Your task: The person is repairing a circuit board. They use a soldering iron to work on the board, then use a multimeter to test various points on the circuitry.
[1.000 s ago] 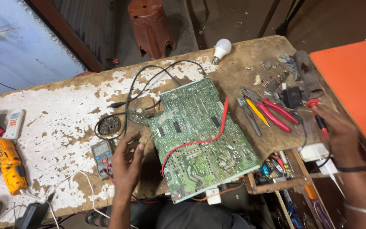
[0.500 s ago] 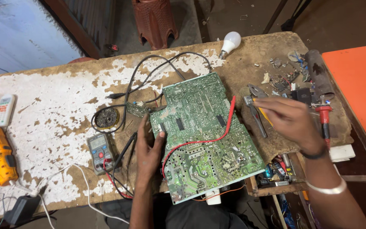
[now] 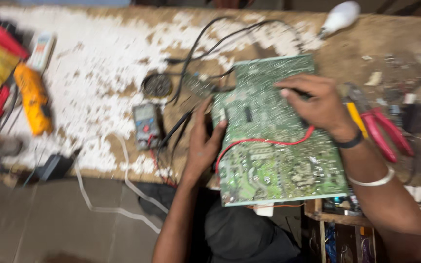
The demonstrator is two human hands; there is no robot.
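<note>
Frame is motion-blurred, so fine detail is lost. Green circuit board, flat & rectangular, solder side up w/ silvery dots and traces, lies at the near edge of the table, its near end overhanging. Left hand holds the board's left edge: thumb on top, fingers curled against the side, grip closed on the board. Right hand rests on the board's upper middle, fingers pinched shut on a thin dark probe; a red lead runs from under that hand in a curve across the board to its left side. Wrist has a dark band and a shiny metal bangle. Table top is worn wood w/ flaking white paint, rough & patchy. Left of the board: small grey multimeter w/ red dial, black leads looping toward the far edge, a round dark coil-like disc. Far left: orange tool, a white remote-shaped unit, a red & yellow item at frame edge, too blurred to tell. Far right top: white bulb, smooth, lying on its side. Right of the board: red-handled pliers & a yellow-handled tool, touching each other. Below the table's right end, an open wooden compartment holds small mixed parts & wires, can't tell which.
</note>
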